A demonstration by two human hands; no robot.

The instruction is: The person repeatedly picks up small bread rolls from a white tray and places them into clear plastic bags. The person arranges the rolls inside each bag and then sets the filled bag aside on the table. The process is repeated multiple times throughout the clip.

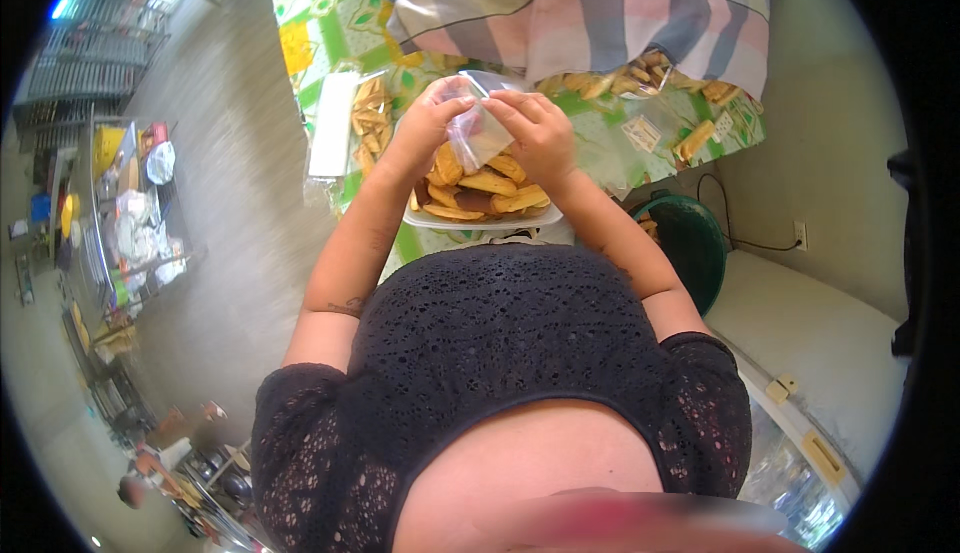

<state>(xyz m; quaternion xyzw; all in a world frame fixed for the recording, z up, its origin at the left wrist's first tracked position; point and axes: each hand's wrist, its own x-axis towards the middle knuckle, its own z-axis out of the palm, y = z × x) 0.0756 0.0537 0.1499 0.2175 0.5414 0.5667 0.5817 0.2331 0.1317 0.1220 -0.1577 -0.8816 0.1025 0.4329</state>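
Note:
A clear plastic bag (479, 145) hangs between my hands over a white tub (540, 218). My left hand (440, 113) pinches one side of its top edge, and my right hand (537, 133) pinches the other, with the fingertips close together. The bag's lower part reaches down to the tub's contents and looks see-through, with no filling that I can make out. Long golden-yellow food pieces (487, 183), a few of them dark brown, heap up in the tub. Just left of my left hand lies a packed clear bag of similar pieces (371, 118).
A white stack (332, 125) in plastic lies at the table's left edge. Checked cloth (580, 8) covers the far side, with more bagged pieces (640, 75) along its edge. Small printed cards (641, 134) lie to the right. A dark green bin (690, 243) stands below the table.

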